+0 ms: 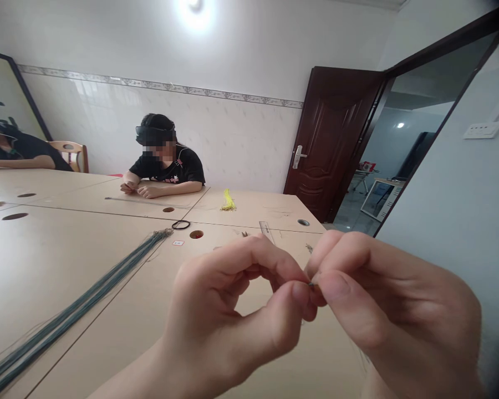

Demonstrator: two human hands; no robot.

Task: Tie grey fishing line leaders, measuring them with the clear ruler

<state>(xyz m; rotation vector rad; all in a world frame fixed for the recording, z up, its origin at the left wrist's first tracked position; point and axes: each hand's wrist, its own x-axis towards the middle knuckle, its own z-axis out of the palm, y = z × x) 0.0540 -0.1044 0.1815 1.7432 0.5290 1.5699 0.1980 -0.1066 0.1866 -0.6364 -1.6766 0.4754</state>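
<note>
Both of my hands are raised close to the camera, fingertips meeting in front of me. My left hand (233, 310) pinches thumb against forefinger. My right hand (382, 299) does the same, thumb and forefinger pressed together against the left fingertips. Between the two pinches a tiny dark end of something thin (311, 284) shows; I cannot make out what it is. Below and to the left, a long bundle of dark green cords (75, 310) lies diagonally on the beige table (128, 310).
A black hair band (181, 224), a small tag (178, 243), a clear ruler (266, 229) and a yellow thread bundle (228, 201) lie further back. One person (164, 166) sits across the table, another person (12, 149) at far left. A brown door (328, 144) stands open on the right.
</note>
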